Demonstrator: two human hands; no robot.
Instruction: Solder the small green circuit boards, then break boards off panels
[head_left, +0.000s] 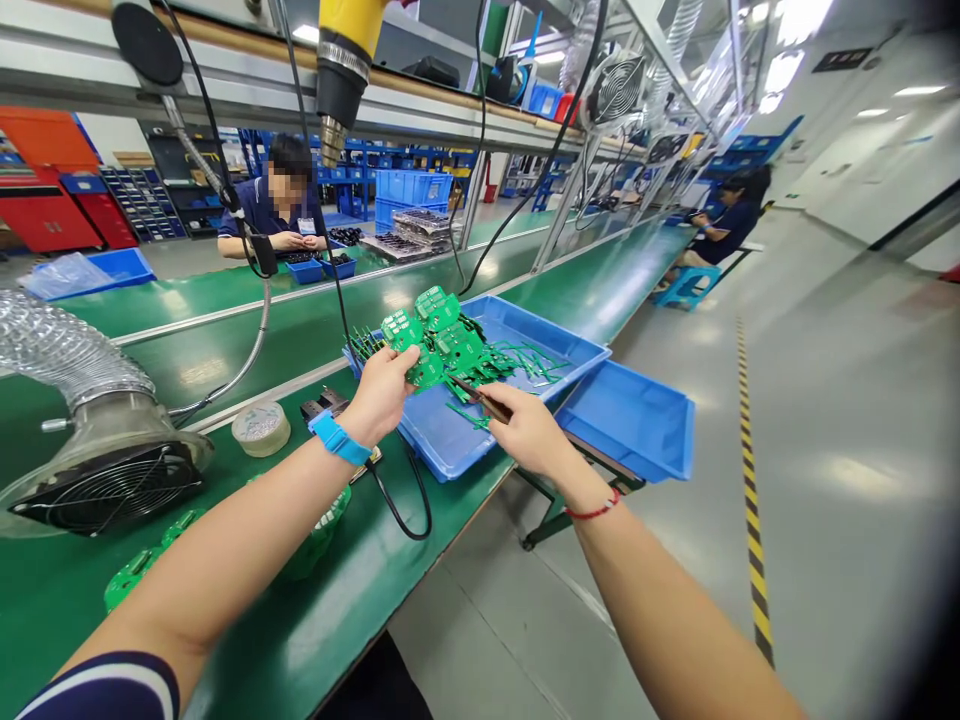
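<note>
Looks partway through to me: loose green strips litter the blue tray mid-frame, but the circuit boards over it seem still joined, pinched in the left hand. Right hand is wrapped round a slim dark tool, tip near their edge. More boards lower left, can't tell if they're finished

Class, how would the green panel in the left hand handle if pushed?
The green panel is probably stiff: it juts from the left hand without obvious sag. Pinched one-handed, it is likely light. It may snap where its rounded boards join.
</note>
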